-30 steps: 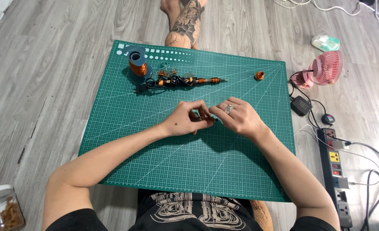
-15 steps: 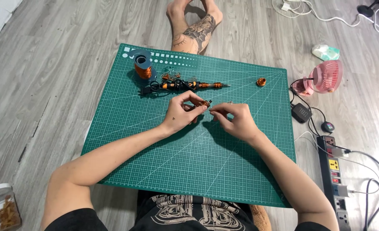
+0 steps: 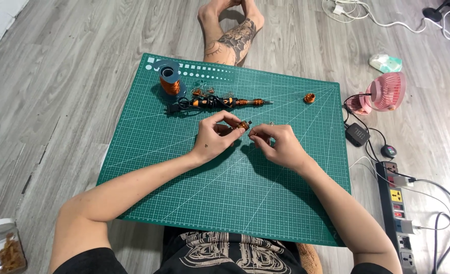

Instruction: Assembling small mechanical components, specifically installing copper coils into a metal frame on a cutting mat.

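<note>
Head view: person seated on the wood floor point(image 3: 57, 91), green cutting mat point(image 3: 225, 198) laid flat on it in front of them. Both hands are over the mat's middle, near each other but not touching.

Left hand point(image 3: 216, 139): fingers pinched on a small copper-wound coil point(image 3: 243, 125), held just above the mat with the coil end pointing at the other hand. Right hand point(image 3: 280, 145): fingers curled in, tips pinched together just beside the coil; probably on a thin wire end, too fine to tell for sure.

On the far part of the mat: copper wire spool point(image 3: 170, 81) standing upright near the top-left corner. A black-and-orange pen-shaped tool point(image 3: 220, 103) lies flat between the spool and the hands, its tip pointing right. A few small copper bits lie just above the tool. Another small copper coil point(image 3: 310, 98) sits alone near the mat's right edge, well apart from the hands.

Off the mat, right side: pink mini fan point(image 3: 385, 91), power strip point(image 3: 397, 203) with cables. Bottom-left corner: glass jar point(image 3: 1, 248). Beyond the mat's top edge, a tattooed foot point(image 3: 232, 38).
</note>
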